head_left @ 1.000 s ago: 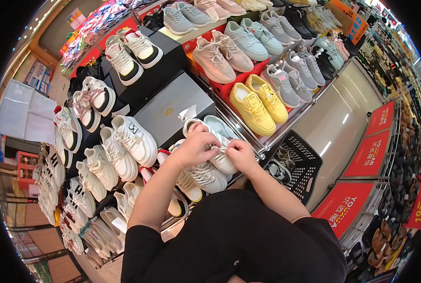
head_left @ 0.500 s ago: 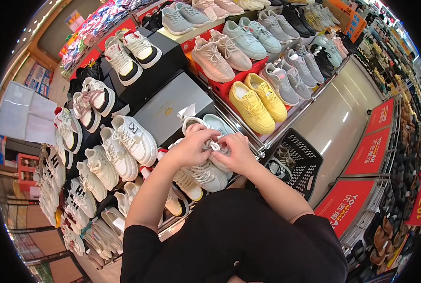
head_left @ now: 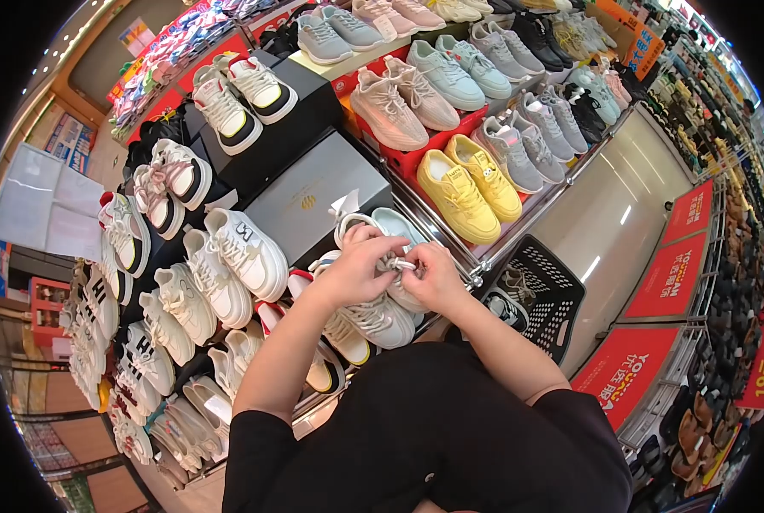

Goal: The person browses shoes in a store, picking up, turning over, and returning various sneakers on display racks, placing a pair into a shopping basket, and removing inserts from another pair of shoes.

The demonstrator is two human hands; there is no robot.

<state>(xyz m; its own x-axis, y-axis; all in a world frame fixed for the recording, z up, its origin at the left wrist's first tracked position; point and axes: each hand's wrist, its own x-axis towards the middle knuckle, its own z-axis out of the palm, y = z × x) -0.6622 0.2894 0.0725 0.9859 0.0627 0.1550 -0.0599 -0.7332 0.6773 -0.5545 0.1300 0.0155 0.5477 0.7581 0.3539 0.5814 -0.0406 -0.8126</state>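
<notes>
My left hand and my right hand meet over the front row of shoes, fingers pinched on white shoelaces that form a bunched loop between them. Beneath the hands is a pair of white sneakers, partly covered by my fingers. A pale blue-white shoe lies just beyond, and a white tag sticks up beside it. Which shoe the laces belong to is partly hidden by my hands.
A grey shoe box lies behind the hands. White sneakers stand in rows at left; yellow sneakers are on the rack at right. A black basket holding shoes sits low at right, near red signs.
Both hands stay at the same shoes. The lace loop between the fingers shows more now, and my right fingers have shifted slightly down and right. The view has moved a little.
</notes>
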